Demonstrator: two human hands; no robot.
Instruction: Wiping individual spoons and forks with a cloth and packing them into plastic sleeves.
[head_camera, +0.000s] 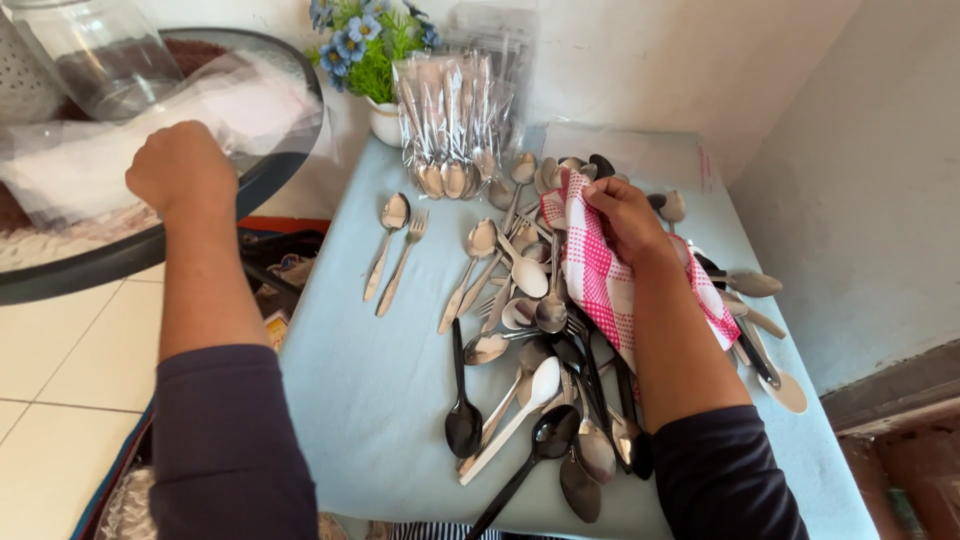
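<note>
My right hand grips a pink-and-white checked cloth over a heap of metal, white and black spoons on a table with a light blue cover. My left hand reaches out to the left, fingers curled around thin clear plastic lying on a round glass table. A single spoon and a fork lie apart to the left of the heap.
A clear packet of wrapped spoons stands at the table's back beside a white pot of blue flowers. A clear jar sits on the glass table. A wall borders the right side. Tiled floor shows on the left.
</note>
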